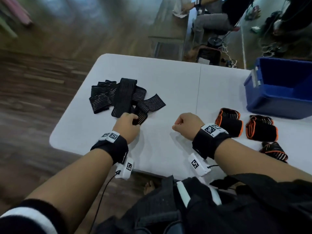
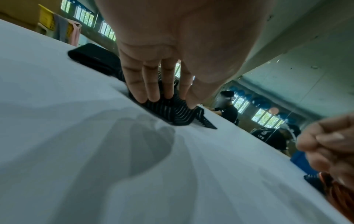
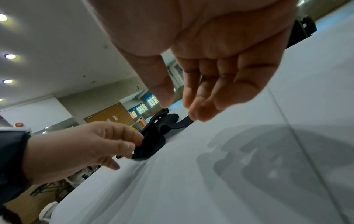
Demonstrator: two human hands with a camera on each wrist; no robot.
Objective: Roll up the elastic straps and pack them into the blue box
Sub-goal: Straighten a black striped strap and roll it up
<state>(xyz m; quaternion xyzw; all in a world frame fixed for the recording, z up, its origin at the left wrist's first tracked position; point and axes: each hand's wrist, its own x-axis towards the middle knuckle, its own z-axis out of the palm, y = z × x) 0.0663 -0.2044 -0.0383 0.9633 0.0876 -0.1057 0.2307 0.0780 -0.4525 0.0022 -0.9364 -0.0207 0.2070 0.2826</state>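
A pile of flat black elastic straps (image 1: 118,97) with pale stripes lies on the left half of the white table (image 1: 177,78). My left hand (image 1: 132,121) grips the near end of one strap (image 1: 143,112) from that pile; in the left wrist view its fingers (image 2: 151,86) press the striped strap (image 2: 172,112) against the thumb. My right hand (image 1: 179,125) hovers to the right, loosely curled and holding nothing, as the right wrist view shows (image 3: 184,109). The blue box (image 1: 278,105) stands at the far right.
Three rolled straps with orange edges (image 1: 229,122) (image 1: 261,129) (image 1: 273,151) lie right of my right wrist, in front of the box. The table's left edge is close to the pile. People sit beyond the far edge.
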